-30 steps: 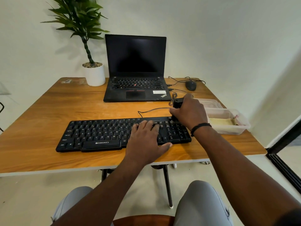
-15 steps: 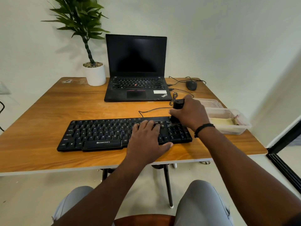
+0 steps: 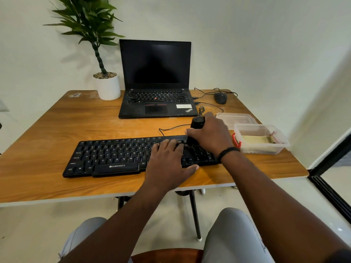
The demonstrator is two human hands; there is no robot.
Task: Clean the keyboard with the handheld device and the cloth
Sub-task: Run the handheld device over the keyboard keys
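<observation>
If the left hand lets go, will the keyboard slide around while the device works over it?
Probably some. The keyboard looks thin, plastic and light, lying flat on a smooth wooden table. The left hand presses it while the right hand works the handheld device. It looks rigid, unlikely to tip.
</observation>
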